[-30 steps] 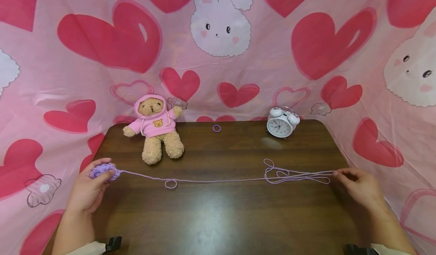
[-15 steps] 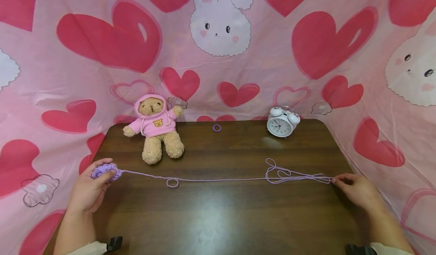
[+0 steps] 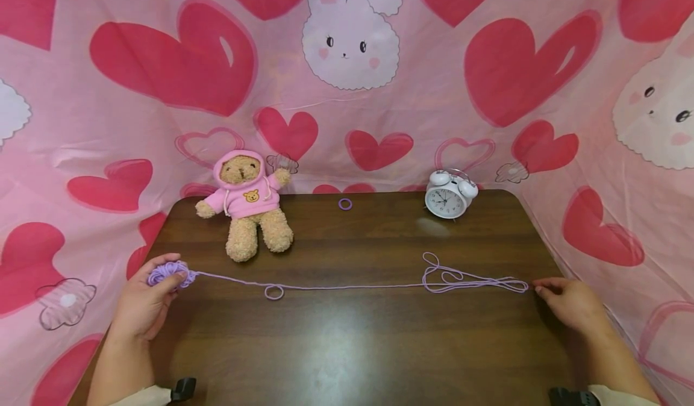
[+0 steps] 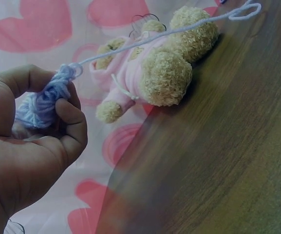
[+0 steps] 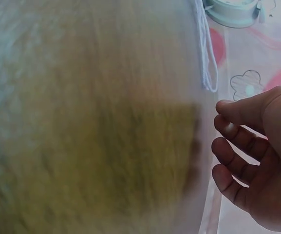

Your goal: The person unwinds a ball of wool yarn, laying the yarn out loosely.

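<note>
My left hand [image 3: 143,303] holds a small skein of lilac yarn [image 3: 167,273] between thumb and fingers at the table's left side. A strand [image 3: 347,287] runs rightward from it across the table, with one small loop in it. At the right, the loose yarn lies in several long loops [image 3: 482,284]. My right hand [image 3: 569,303] is just beyond the end of those loops, touching none of them. In the right wrist view, its fingers [image 5: 228,153] are loosely curled with nothing between them, and the yarn's end [image 5: 209,83] hangs apart from the fingertips.
A teddy bear [image 3: 246,201] in a pink hoodie lies at the table's back left. A purple ring [image 3: 340,203] is at the back edge. The white alarm clock [image 3: 446,201] stands back right. Pink heart-patterned cloth [image 3: 336,117] surrounds the dark wooden table [image 3: 379,352].
My right hand first drew slightly inward with the yarn's looped end, then let go and moved a little to the right. The left hand keeps its hold on the skein, nearly still.
</note>
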Available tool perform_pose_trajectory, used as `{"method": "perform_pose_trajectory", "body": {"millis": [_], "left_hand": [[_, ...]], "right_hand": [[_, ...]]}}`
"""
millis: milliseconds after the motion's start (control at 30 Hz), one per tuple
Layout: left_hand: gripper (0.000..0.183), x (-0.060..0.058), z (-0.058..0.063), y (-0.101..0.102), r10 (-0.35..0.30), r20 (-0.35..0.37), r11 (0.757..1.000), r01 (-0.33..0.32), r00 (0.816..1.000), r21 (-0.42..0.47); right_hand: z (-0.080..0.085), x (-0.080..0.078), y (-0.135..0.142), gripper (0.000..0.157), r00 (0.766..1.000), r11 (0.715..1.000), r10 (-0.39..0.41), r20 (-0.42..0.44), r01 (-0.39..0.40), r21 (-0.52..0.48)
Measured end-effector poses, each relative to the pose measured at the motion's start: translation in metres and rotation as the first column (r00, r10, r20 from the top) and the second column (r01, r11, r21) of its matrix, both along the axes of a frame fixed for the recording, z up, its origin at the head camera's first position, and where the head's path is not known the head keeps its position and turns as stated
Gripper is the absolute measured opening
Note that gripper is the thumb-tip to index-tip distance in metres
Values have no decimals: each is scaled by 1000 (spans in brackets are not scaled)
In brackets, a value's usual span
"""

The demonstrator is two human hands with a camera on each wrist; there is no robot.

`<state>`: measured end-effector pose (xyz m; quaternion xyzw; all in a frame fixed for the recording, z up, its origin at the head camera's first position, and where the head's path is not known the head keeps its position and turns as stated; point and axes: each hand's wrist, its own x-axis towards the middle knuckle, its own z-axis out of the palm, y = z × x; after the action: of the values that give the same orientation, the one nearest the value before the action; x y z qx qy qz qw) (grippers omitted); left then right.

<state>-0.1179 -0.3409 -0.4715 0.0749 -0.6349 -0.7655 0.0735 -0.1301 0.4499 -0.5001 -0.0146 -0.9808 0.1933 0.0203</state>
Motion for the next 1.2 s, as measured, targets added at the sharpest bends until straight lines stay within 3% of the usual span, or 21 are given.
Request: {"method": "perform_pose_trajectory", "body": {"millis": [267,533,700,967,1200], "left_hand": [[36,1,2,1,-3,17,1000,3,1000,-15],[36,1,0,1,-11,1,1000,11,1000,-8],[35,1,-1,1,-11,13,1000,11,1000,-26],[35,-1,1,6,-17,15,1000,18,1000,-20],[34,-3,1,7,-30,6,999,31,1000,-27]], "right_hand": [[3,0,-14,24,997,999,-34,-75,33,-13],[10,-8,-48,20,980,998,-14,-198,3,-55],[15,-16,-75,19,976,995,-9,-215,-13,-99],[13,-29,-119,11,957,985,51,-286,-95,-141],[7,-39,-156,10,950,967,126,-284,-181,-178]]}}
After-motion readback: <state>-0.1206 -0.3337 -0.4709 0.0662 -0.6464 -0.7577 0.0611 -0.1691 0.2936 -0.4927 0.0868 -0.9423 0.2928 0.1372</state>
